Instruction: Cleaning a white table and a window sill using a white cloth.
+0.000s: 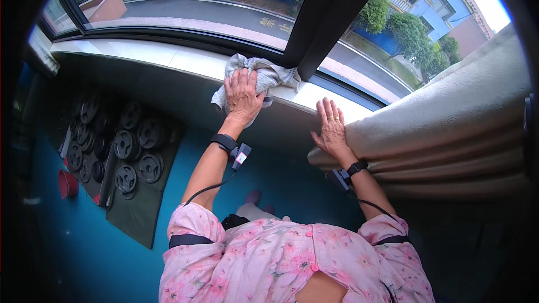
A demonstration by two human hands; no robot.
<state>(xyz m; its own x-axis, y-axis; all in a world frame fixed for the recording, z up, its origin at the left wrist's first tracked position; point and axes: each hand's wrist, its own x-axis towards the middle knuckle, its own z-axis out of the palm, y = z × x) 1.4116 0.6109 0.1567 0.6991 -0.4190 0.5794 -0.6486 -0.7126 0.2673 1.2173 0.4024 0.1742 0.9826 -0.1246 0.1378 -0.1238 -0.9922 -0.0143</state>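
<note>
My left hand [243, 96] presses down on a crumpled grey cloth [276, 72], fingers stretched over it and thumb at its side. The cloth lies on the white window sill [196, 63], against the dark window frame [313, 25], and part of it hangs over the sill's front edge. To the right, my right hand [332, 129] rests with its fingers on the sill's edge, thumb spread, holding nothing. It bears rings on one finger. A beige curtain [438, 134] bunches right beside this hand.
Several weight plates [126, 145] lie on dark mats [141, 214] at the lower left, with a red container [68, 184] beside them. The floor [101, 256] is blue-green. Cabled devices are strapped to both wrists. Through the glass, a road [210, 13] and trees show.
</note>
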